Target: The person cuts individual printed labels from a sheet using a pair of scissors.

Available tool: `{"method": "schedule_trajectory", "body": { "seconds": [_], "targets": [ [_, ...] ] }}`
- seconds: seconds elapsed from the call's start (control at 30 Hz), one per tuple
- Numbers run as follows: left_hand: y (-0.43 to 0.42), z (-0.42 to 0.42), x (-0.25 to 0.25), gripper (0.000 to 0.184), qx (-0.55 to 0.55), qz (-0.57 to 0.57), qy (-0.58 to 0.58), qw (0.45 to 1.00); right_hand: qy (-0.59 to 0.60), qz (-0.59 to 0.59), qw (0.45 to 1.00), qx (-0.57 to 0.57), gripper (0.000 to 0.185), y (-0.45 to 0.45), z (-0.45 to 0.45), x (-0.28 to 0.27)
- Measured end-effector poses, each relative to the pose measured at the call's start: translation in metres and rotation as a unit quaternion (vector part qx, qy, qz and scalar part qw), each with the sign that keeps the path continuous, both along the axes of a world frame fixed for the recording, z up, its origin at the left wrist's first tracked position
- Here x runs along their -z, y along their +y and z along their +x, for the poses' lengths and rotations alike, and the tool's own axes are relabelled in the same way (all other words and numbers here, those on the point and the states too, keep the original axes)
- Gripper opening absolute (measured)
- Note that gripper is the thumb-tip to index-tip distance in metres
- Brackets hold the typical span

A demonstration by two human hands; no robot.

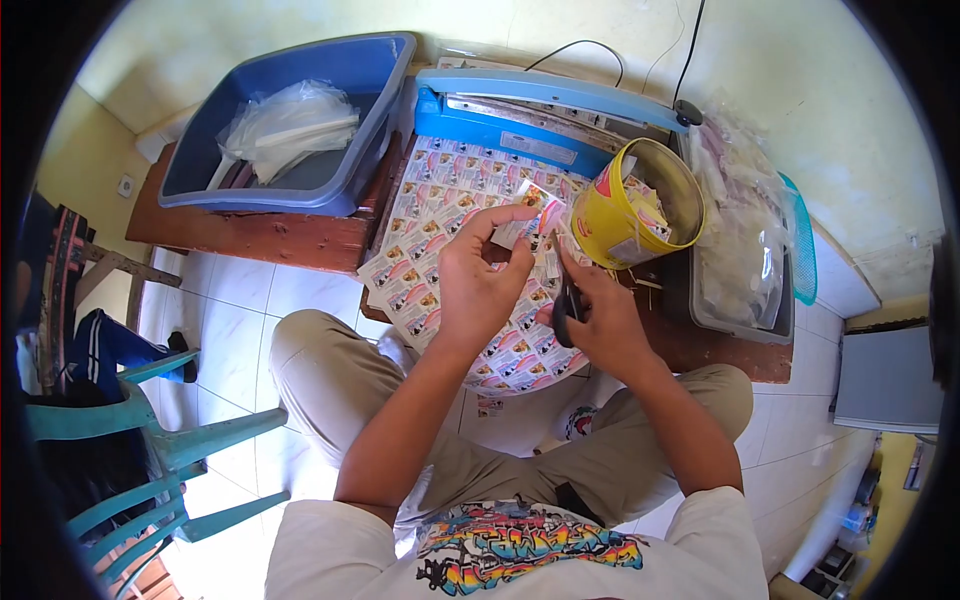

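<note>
My left hand (478,275) pinches a small printed paper label (541,203) between thumb and forefinger, above the printed label sheets. Close on its right, my right hand (610,325) is closed around black-handled scissors (569,308). The scissor blades point up toward the label; whether they touch it I cannot make out. Under both hands, large sheets of printed labels (430,200) spread over the bench and hang past its front edge. Just beyond my right hand, a tilted yellow tub (597,215) holds cut paper pieces.
A blue paper cutter (520,140) stands behind the sheets. At left, a blue bin (345,195) holds clear plastic bags (290,130). On the right, a grey crate (745,325) is piled with plastic packaging (740,230). A green plastic chair (160,450) stands at lower left.
</note>
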State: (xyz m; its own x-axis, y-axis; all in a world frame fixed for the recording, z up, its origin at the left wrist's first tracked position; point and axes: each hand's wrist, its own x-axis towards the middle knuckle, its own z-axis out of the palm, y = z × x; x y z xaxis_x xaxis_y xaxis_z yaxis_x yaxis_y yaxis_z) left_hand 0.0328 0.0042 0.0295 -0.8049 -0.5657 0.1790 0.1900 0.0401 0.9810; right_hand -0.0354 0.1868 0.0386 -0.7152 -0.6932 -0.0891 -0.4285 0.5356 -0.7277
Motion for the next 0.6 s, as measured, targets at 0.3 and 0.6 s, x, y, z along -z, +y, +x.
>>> {"method": "schedule_trajectory", "body": {
  "seconds": [0.3, 0.6],
  "targets": [
    [-0.003, 0.006, -0.009, 0.022, 0.000, 0.007, -0.013, 1.000, 0.081, 0.075, 0.993, -0.051, 0.082, -0.003, 0.006, 0.037],
    [-0.001, -0.001, 0.006, 0.021, -0.009, 0.016, 0.016, 1.000, 0.123, 0.190, 0.974, -0.032, 0.081, -0.015, 0.009, 0.040]
  ]
}}
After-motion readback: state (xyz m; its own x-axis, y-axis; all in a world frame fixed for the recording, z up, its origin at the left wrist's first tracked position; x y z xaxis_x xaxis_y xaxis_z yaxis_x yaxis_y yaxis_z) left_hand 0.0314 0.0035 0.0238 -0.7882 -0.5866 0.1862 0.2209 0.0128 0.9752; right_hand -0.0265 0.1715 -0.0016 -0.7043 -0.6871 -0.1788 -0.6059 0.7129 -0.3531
